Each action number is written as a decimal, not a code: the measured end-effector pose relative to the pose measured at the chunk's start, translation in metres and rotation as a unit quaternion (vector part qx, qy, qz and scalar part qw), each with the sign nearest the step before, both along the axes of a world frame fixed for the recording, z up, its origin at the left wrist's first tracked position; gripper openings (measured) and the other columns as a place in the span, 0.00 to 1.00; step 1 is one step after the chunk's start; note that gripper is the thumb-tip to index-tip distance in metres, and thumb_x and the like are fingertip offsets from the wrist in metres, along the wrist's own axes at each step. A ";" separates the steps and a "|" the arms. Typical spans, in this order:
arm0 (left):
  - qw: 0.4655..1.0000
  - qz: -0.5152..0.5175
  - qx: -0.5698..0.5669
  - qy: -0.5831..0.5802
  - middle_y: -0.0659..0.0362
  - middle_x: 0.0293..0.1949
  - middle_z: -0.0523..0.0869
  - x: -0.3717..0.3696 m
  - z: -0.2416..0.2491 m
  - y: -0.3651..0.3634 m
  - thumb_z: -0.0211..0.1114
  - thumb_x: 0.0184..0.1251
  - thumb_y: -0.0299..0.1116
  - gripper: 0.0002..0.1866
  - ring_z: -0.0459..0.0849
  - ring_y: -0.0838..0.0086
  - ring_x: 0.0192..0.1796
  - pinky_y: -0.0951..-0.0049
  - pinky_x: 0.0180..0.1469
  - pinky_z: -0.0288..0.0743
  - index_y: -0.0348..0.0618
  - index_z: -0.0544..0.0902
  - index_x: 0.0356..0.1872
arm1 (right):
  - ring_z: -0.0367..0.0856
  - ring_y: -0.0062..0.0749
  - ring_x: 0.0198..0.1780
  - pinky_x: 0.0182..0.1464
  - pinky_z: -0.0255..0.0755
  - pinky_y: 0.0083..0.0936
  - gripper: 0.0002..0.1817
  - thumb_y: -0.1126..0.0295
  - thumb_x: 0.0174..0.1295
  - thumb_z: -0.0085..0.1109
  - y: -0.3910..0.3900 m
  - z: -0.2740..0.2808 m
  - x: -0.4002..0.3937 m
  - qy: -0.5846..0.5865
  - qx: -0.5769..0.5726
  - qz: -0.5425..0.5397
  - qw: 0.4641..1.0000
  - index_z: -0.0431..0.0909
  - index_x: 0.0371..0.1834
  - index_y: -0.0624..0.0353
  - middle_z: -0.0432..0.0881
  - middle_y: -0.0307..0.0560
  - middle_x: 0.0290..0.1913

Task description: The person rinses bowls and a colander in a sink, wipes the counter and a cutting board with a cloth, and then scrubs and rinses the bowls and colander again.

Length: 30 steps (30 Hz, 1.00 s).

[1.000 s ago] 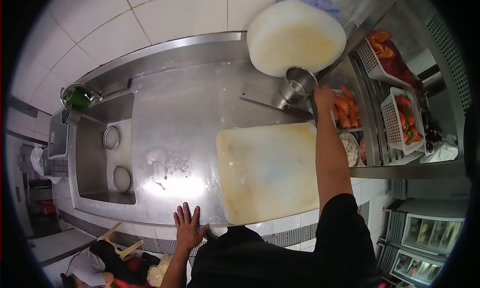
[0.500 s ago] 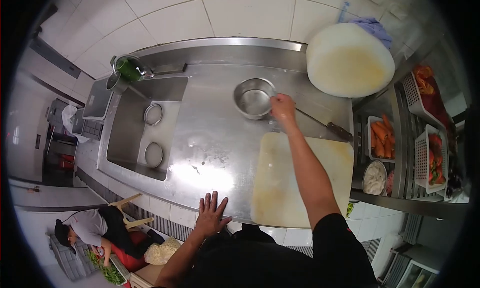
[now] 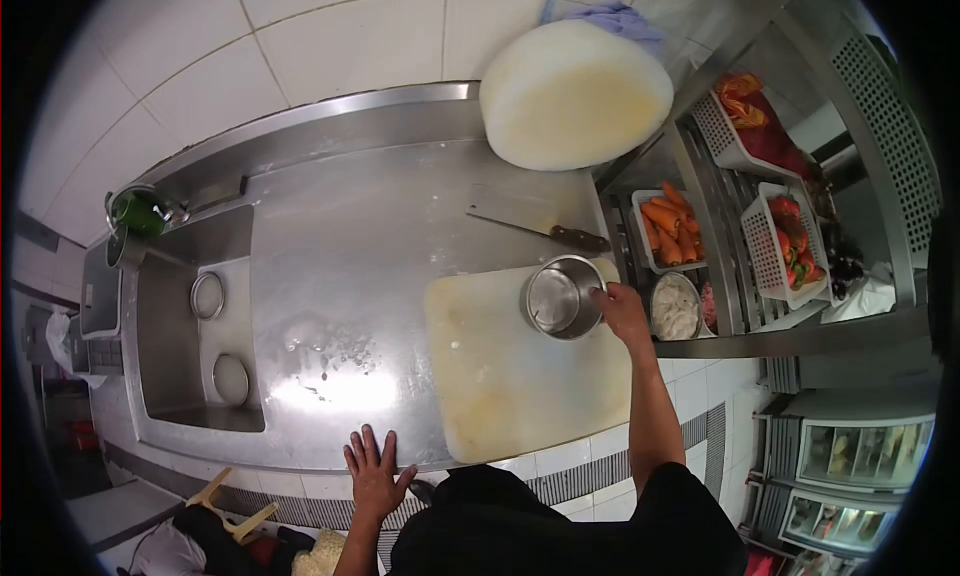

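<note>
My right hand (image 3: pixel 625 313) grips the rim of a round steel bowl (image 3: pixel 562 298), its fingers closed at the right side. The bowl is over the upper right part of a pale cutting board (image 3: pixel 520 386), and its inside looks bare metal. A cleaver (image 3: pixel 515 212) with a brown handle lies on the steel counter just behind the board. At the counter's front edge, left of the board, my left hand (image 3: pixel 374 476) rests palm down with fingers spread, holding nothing.
Left is a sink (image 3: pixel 192 341) with two round metal pieces inside. A thick round chopping block (image 3: pixel 575 96) leans at the back wall. On the right, shelves hold carrots (image 3: pixel 672 226), red peppers (image 3: pixel 795 241) and a bowl of white food (image 3: pixel 677 308). Another person (image 3: pixel 175 551) is at lower left.
My right hand has brought the bowl from the bare counter behind the board to over the board. My view has turned right. My left hand stays at the counter edge.
</note>
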<state>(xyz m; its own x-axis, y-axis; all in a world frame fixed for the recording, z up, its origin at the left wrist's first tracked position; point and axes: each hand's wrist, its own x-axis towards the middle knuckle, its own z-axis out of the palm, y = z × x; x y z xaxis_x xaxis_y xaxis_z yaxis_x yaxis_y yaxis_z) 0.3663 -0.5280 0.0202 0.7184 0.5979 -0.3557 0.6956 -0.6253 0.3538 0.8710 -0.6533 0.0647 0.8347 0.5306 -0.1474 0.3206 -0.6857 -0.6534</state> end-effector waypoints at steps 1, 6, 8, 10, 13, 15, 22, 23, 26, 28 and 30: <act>1.000 0.002 0.002 0.004 0.33 0.76 0.48 0.002 0.000 0.002 0.61 0.64 0.57 0.40 0.42 0.33 0.77 0.35 0.74 0.34 0.48 0.63 0.74 | 0.83 0.40 0.32 0.37 0.73 0.34 0.20 0.54 0.60 0.63 0.000 0.009 -0.001 -0.016 -0.070 0.021 0.997 0.81 0.30 0.63 0.82 0.54 0.27; 1.000 0.002 0.021 0.004 0.33 0.75 0.49 -0.001 -0.002 0.000 0.62 0.64 0.57 0.41 0.44 0.33 0.77 0.35 0.74 0.36 0.47 0.64 0.73 | 0.79 0.50 0.54 0.54 0.71 0.40 0.21 0.54 0.68 0.55 0.102 0.131 0.106 -0.285 0.196 -0.046 0.937 0.79 0.53 0.60 0.82 0.61 0.49; 1.000 -0.005 0.029 -0.007 0.33 0.75 0.49 -0.002 -0.002 -0.001 0.63 0.63 0.57 0.41 0.45 0.33 0.76 0.35 0.74 0.37 0.47 0.63 0.73 | 0.68 0.56 0.68 0.67 0.63 0.44 0.32 0.45 0.69 0.50 0.161 0.160 0.187 -0.479 0.193 -0.124 0.847 0.75 0.62 0.63 0.75 0.66 0.62; 1.000 0.000 0.031 -0.001 0.33 0.75 0.49 -0.001 0.000 -0.003 0.63 0.63 0.57 0.41 0.45 0.33 0.76 0.35 0.74 0.37 0.48 0.63 0.74 | 0.70 0.54 0.68 0.68 0.64 0.43 0.35 0.42 0.65 0.51 0.208 0.189 0.250 -0.409 0.072 -0.102 0.904 0.74 0.64 0.60 0.76 0.62 0.62; 0.999 -0.005 0.046 0.010 0.33 0.76 0.49 -0.004 -0.002 0.001 0.62 0.63 0.58 0.42 0.46 0.34 0.77 0.35 0.74 0.38 0.50 0.62 0.74 | 0.75 0.55 0.63 0.63 0.68 0.43 0.33 0.43 0.64 0.53 0.242 0.228 0.277 -0.311 0.022 -0.085 0.946 0.77 0.60 0.60 0.79 0.60 0.58; 0.999 -0.006 0.041 0.001 0.34 0.76 0.49 -0.005 -0.003 -0.003 0.62 0.64 0.58 0.42 0.46 0.34 0.77 0.35 0.74 0.38 0.51 0.62 0.75 | 0.78 0.56 0.59 0.60 0.71 0.43 0.31 0.44 0.63 0.54 0.257 0.254 0.265 -0.314 0.073 -0.107 0.941 0.79 0.57 0.60 0.82 0.59 0.55; 0.998 -0.013 0.056 -0.015 0.35 0.76 0.48 -0.011 -0.006 -0.003 0.60 0.65 0.59 0.41 0.46 0.34 0.76 0.35 0.74 0.40 0.52 0.60 0.76 | 0.82 0.47 0.49 0.55 0.73 0.34 0.22 0.55 0.70 0.50 0.241 0.338 0.167 -0.335 0.493 0.149 0.789 0.79 0.53 0.62 0.83 0.55 0.48; 0.998 -0.015 0.061 -0.018 0.35 0.76 0.48 -0.012 -0.008 -0.003 0.60 0.65 0.59 0.41 0.46 0.34 0.76 0.35 0.74 0.40 0.52 0.60 0.76 | 0.82 0.45 0.51 0.55 0.73 0.34 0.21 0.57 0.70 0.50 0.241 0.349 0.142 -0.255 0.537 0.129 0.794 0.78 0.54 0.63 0.83 0.55 0.48; 0.999 -0.021 0.047 -0.014 0.35 0.76 0.48 -0.013 -0.007 -0.001 0.58 0.67 0.59 0.41 0.44 0.34 0.77 0.36 0.74 0.39 0.52 0.59 0.76 | 0.80 0.38 0.55 0.57 0.74 0.34 0.19 0.63 0.71 0.50 0.231 0.381 0.067 -0.018 0.634 0.057 0.771 0.78 0.57 0.64 0.83 0.54 0.49; 0.999 -0.025 0.044 -0.012 0.35 0.76 0.47 -0.015 -0.007 0.000 0.57 0.67 0.59 0.41 0.44 0.34 0.77 0.36 0.74 0.39 0.52 0.59 0.76 | 0.82 0.38 0.53 0.55 0.75 0.33 0.19 0.63 0.71 0.50 0.248 0.370 0.061 0.000 0.615 0.042 0.787 0.78 0.54 0.66 0.84 0.55 0.48; 0.999 -0.035 0.036 -0.013 0.36 0.77 0.47 -0.017 -0.008 0.002 0.57 0.67 0.59 0.40 0.43 0.35 0.77 0.37 0.75 0.39 0.52 0.60 0.76 | 0.82 0.42 0.46 0.51 0.74 0.34 0.23 0.55 0.67 0.53 0.272 0.339 0.049 -0.093 0.570 0.014 0.816 0.81 0.46 0.68 0.85 0.57 0.42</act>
<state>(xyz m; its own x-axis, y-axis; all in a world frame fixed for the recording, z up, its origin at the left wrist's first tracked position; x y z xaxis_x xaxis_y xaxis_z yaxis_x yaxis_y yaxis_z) 0.3494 -0.5257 0.0123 0.7678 0.5695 -0.2933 0.6403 -0.6965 0.3239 0.9200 -0.3815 0.4034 0.7717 0.2524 0.5838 0.4926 0.3435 -0.7996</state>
